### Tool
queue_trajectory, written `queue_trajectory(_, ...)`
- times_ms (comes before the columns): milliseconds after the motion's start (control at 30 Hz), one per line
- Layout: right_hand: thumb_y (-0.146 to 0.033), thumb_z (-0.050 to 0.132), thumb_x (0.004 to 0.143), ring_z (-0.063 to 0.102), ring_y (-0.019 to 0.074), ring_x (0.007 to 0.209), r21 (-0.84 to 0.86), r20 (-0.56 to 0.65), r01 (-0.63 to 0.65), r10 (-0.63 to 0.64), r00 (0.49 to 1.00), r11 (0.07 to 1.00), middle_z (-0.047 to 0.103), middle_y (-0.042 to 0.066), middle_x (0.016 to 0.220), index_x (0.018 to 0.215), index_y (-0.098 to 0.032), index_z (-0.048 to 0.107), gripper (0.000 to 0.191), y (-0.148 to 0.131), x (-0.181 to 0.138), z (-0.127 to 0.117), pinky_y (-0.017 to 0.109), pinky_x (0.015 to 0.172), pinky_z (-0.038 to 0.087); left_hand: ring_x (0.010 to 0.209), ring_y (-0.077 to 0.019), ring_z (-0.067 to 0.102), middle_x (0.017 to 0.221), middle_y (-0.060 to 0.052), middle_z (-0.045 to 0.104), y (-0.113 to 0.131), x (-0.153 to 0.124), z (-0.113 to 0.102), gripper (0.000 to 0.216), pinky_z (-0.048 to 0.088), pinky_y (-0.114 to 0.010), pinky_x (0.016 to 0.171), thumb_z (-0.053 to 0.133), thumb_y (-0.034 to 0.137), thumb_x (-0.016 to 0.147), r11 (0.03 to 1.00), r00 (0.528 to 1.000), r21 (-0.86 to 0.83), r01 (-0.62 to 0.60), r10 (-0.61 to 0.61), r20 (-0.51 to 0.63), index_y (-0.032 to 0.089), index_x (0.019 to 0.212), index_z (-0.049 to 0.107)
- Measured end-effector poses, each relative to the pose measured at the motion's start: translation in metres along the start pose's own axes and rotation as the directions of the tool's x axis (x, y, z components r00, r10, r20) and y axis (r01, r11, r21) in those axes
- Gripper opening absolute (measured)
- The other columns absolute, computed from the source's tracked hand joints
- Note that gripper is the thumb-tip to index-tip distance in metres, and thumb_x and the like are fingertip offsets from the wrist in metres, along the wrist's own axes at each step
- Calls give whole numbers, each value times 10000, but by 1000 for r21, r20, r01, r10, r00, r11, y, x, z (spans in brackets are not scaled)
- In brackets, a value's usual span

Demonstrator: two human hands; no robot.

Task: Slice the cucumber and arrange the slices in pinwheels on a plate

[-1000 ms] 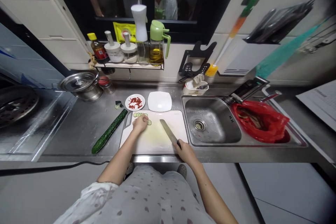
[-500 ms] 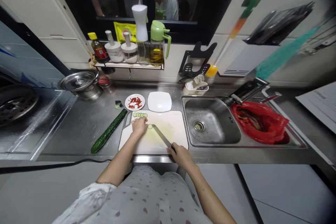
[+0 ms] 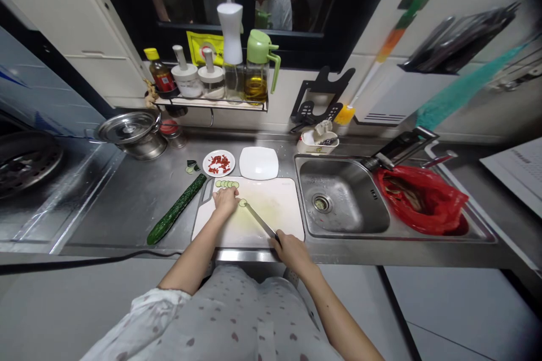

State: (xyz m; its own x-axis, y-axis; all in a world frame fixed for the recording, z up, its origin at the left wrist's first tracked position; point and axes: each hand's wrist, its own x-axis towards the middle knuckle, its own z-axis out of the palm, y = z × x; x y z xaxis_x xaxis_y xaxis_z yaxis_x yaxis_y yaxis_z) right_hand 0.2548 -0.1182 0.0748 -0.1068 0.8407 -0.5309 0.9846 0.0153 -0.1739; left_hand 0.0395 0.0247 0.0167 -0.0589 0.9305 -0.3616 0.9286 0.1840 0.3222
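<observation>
My right hand is closed around the handle of a kitchen knife. Its blade slants up and left over the white cutting board, the tip touching a round cucumber slice. Left of that slice, my left hand rests on the board, fingers bent down and a little apart; what lies beneath them is hidden. Just beyond the fingers, several cucumber slices overlap in a row along the board's far edge. A long uncut cucumber lies on the counter to the left.
Behind the board stand a plate of chopped red pieces and a white square plate. Cucumber scraps lie nearby. To the right are the sink and a red plastic bag. A lidded pot stands back left, beside a seasoning shelf.
The view has shifted slightly. The knife tip and the slice beside it have shifted very little; both hands keep nearly the same place on the board.
</observation>
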Motion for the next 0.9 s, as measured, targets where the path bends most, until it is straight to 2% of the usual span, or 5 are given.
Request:
queue_trajectory(233, -315, 333, 984, 665, 261, 949, 3, 51, -1, 1, 999, 1000, 702, 132, 992, 1110, -178, 543, 281, -9, 2, -5, 303, 700, 393, 1091, -271, 540, 976, -46, 684, 0, 1, 1, 119, 304, -414, 925, 638, 310, 809, 1000, 1000, -2, 1, -1, 3, 261, 911, 605)
queue_trajectory(900, -297, 346, 976, 659, 254, 972, -10, 62, 17, -17, 998, 1000, 693, 144, 1020, 1121, -172, 531, 266, -13, 11, -10, 313, 726, 409, 1080, -255, 549, 955, -14, 691, -2, 3, 0, 101, 310, -418, 930, 639, 286, 796, 999, 1000, -42, 5, -4, 8, 270, 891, 609)
